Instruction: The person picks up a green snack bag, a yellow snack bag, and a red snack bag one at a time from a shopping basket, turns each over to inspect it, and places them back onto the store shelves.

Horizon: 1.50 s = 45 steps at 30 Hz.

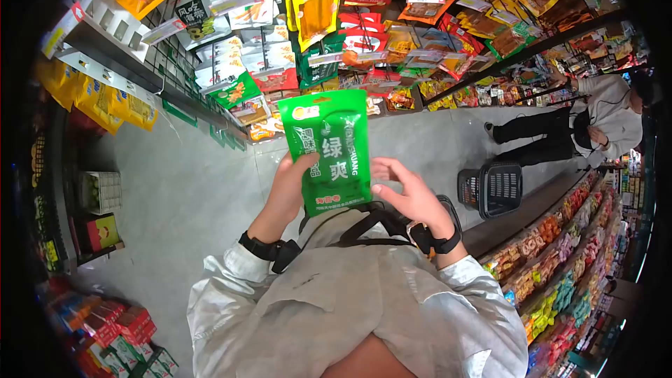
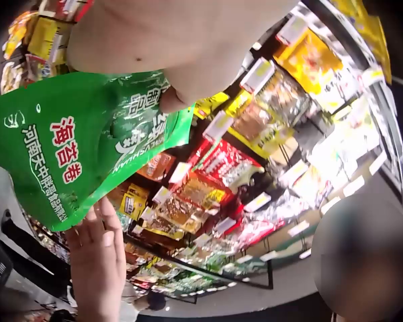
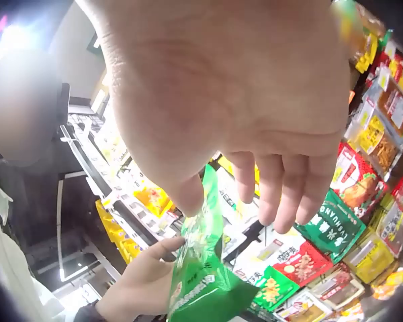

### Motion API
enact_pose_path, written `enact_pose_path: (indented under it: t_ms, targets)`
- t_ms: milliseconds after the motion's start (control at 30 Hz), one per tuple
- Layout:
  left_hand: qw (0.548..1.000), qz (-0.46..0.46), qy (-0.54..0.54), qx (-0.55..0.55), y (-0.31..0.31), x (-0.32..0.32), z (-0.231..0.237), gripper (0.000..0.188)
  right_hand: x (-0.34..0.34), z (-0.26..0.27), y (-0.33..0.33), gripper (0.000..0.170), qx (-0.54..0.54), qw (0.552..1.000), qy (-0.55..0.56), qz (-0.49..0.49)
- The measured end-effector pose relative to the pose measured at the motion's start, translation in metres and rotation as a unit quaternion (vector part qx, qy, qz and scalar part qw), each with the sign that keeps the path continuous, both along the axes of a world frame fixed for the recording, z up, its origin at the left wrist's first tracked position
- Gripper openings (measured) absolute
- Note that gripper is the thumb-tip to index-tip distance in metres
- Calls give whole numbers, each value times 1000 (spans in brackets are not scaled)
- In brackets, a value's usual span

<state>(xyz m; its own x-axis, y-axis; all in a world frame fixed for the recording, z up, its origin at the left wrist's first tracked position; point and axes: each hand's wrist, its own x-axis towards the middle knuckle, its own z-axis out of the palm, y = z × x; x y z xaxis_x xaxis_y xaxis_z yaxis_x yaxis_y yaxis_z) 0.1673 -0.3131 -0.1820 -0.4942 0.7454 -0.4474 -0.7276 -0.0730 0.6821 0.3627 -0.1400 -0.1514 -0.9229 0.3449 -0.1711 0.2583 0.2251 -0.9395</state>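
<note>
A green snack bag (image 1: 339, 147) with white and red lettering stands upright before my chest in the head view. My left hand (image 1: 283, 185) grips its left side, the thumb lying across the front and the other fingers hidden behind. Close by the bag's lower right edge is my right hand (image 1: 413, 203), fingers extended and thumb apart from them. From the right wrist, the right thumb (image 3: 188, 196) overlaps the edge of the bag (image 3: 208, 282), while the other fingers hang loosely past it. The left wrist view shows the bag's lower front (image 2: 67, 154) tilted.
Racks of hanging snack packets (image 1: 315, 7) rise ahead. A dark shopping basket (image 1: 490, 189) is on the grey floor to the right, near another person (image 1: 595, 126). Bins of wrapped goods (image 1: 560, 273) line the right; red boxes (image 1: 133, 325) are stacked at lower left.
</note>
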Motion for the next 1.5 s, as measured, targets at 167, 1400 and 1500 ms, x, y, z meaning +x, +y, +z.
enact_pose_path:
  t_ms: [167, 1400, 1500]
  targets:
    - [974, 8, 227, -22, 11, 50, 16, 33, 13, -7, 16, 48, -75, 993, -42, 77]
    - [671, -60, 736, -67, -61, 271, -1, 48, 124, -111, -57, 36, -505, 857, 101, -11]
    - [715, -78, 691, -78, -97, 279, 0, 48, 137, -102, -100, 28, -583, 807, 80, -51]
